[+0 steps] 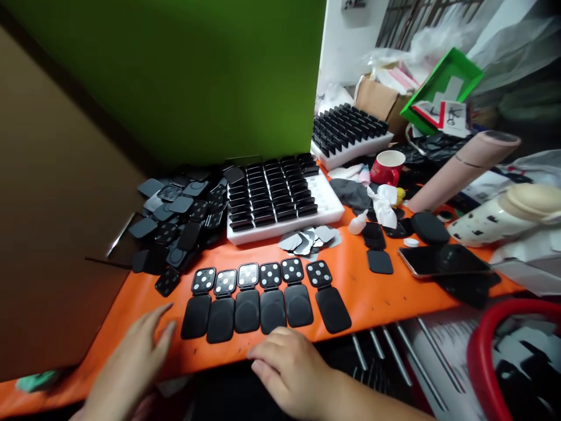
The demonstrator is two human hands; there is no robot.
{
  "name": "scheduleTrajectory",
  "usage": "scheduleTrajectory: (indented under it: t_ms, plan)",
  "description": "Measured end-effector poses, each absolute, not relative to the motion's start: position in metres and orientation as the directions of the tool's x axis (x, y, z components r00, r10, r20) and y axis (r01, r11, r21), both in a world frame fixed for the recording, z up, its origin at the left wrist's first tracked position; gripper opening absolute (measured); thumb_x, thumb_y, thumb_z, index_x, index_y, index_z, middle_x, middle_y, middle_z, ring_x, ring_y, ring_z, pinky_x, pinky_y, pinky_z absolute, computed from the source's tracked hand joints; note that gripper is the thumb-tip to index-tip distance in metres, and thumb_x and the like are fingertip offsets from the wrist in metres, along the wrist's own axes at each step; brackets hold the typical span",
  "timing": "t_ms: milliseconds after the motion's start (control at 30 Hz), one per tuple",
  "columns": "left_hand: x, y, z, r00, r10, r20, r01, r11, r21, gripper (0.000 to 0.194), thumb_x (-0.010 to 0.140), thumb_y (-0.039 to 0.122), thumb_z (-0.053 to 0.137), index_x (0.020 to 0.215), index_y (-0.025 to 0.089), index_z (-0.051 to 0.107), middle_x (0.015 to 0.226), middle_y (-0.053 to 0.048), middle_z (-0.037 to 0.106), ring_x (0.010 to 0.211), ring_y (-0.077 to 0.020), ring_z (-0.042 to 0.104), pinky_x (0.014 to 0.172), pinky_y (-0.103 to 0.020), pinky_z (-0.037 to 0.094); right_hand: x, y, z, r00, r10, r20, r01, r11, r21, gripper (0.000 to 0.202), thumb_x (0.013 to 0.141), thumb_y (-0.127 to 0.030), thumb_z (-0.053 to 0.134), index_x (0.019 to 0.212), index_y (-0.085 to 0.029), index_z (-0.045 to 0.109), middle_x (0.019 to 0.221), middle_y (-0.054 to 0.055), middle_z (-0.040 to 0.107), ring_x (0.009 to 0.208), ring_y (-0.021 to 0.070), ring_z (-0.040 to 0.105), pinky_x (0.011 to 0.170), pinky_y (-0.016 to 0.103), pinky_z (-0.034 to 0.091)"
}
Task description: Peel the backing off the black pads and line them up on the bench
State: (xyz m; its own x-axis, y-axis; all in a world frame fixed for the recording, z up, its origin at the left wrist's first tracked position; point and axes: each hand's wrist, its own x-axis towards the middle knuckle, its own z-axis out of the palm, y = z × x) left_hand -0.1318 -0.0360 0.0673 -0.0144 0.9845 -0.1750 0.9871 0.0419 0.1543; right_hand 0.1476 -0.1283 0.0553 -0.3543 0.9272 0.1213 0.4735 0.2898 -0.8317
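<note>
Several hinged black cases point(272, 311) lie unfolded in a row on the orange table point(368, 307), their square upper halves dotted with pale spots. To the left of the row is my left hand point(142, 345), thumb and forefinger apart, with nothing in it. My right hand point(291, 362) rests at the table's front edge, just below the middle cases, its fingers curled together; whatever may be under them is hidden. Beyond the row sits a pile of thin grey and silver plates point(309, 241). A heap of black cases point(179, 219) covers the back left.
A white foam tray point(329, 202) of upright black pieces stands behind the row, with a second tray point(337, 159) farther back. At the right are a phone point(442, 261), a red mug point(387, 167), and a pink tumbler point(467, 169). A green panel point(197, 76) rises behind.
</note>
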Motion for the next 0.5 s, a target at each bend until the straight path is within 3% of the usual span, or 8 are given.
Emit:
scheduleTrajectory:
  t_ms: [67,267,400,500]
  plan:
    - [-0.155,-0.026,0.080,-0.067,0.961,-0.269,0.992,0.092,0.081,0.050,0.080,0.047,0.038,0.119,0.018,0.045,0.119,-0.013,0.054,0.110,-0.0300,0.050,0.091,-0.043,0.038,0.151,-0.129,0.054,-0.360,0.928,0.096,0.454,0.264,-0.851,0.018,0.083,-0.022,0.047,0.095,-0.022,0.061,0.082,0.001,0.065,0.074,0.0153,0.055,0.069,0.026,0.041]
    - [-0.202,-0.019,0.098,-0.265,0.871,-0.413,0.954,0.299,0.020,0.043,0.072,0.046,0.047,0.102,0.016,0.053,0.097,-0.013,0.065,0.086,-0.0287,0.062,0.074,-0.035,0.045,0.160,-0.132,0.053,-0.370,0.928,0.046,0.409,0.207,-0.889,0.020,0.085,-0.022,0.045,0.098,-0.025,0.060,0.088,0.000,0.065,0.079,0.0152,0.055,0.073,0.026,0.040]
    - [-0.211,-0.035,0.083,-0.345,0.822,-0.453,0.909,0.414,0.058,0.051,0.065,0.050,0.053,0.100,0.013,0.055,0.091,-0.013,0.066,0.081,-0.0296,0.063,0.070,-0.034,0.045,0.163,-0.134,0.050,-0.394,0.919,0.014,0.386,0.179,-0.905,0.020,0.086,-0.021,0.045,0.099,-0.026,0.060,0.090,-0.001,0.065,0.082,0.0151,0.055,0.076,0.026,0.040]
    - [-0.207,-0.049,0.071,-0.381,0.801,-0.462,0.877,0.471,0.093,0.045,0.062,0.051,0.056,0.087,0.014,0.058,0.083,-0.011,0.067,0.077,-0.0289,0.063,0.066,-0.032,0.044,0.162,-0.135,0.048,-0.407,0.913,-0.016,0.384,0.155,-0.910,0.021,0.086,-0.021,0.045,0.100,-0.026,0.060,0.090,0.000,0.064,0.084,0.0152,0.056,0.077,0.026,0.041]
